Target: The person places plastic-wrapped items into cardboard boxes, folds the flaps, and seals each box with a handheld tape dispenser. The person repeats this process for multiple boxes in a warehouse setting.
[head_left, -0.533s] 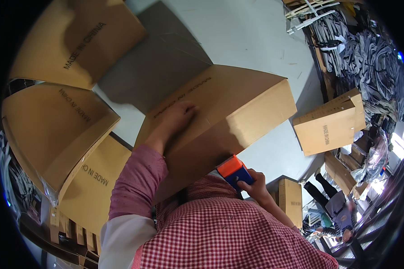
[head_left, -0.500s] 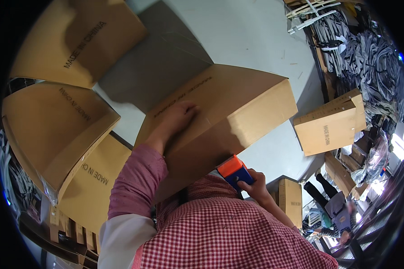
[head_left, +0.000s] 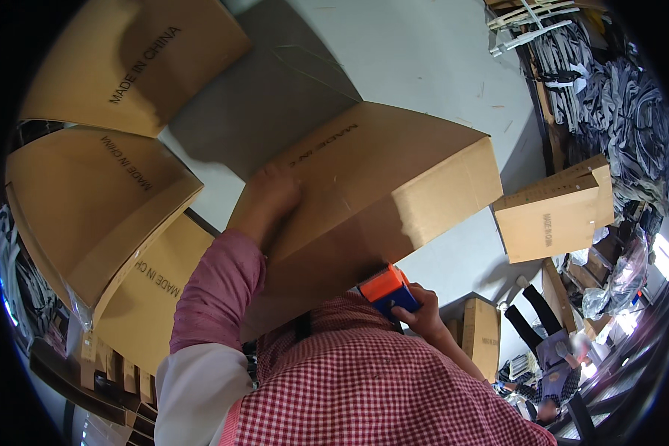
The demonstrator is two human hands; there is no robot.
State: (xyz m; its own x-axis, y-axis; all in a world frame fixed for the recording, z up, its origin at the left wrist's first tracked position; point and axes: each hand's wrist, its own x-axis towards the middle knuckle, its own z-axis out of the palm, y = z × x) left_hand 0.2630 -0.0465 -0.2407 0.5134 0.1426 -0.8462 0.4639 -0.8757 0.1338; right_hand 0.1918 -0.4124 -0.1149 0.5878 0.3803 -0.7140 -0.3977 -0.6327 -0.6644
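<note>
A closed brown cardboard box (head_left: 342,193) lies tilted in front of me, its near long side facing my body. My left hand (head_left: 276,192) rests on the left part of its top face; the fingers are blurred and partly hidden. Below the box's near side, my right hand (head_left: 421,308) is closed around an orange-and-blue block-shaped tool (head_left: 389,291), thumb on the blue part. The tool's orange end is against or very close to the box's near side; I cannot tell which.
More cardboard boxes (head_left: 97,171) stand on the left, one above another in view. To the right is another carton (head_left: 546,223), near a pile of grey strips (head_left: 609,111). A person (head_left: 554,357) is at the lower right. Pale floor (head_left: 431,59) stretches beyond the box.
My left hand has slid a little left along the box top. The right hand still holds the tool near the box's side. The view has shifted slightly.
</note>
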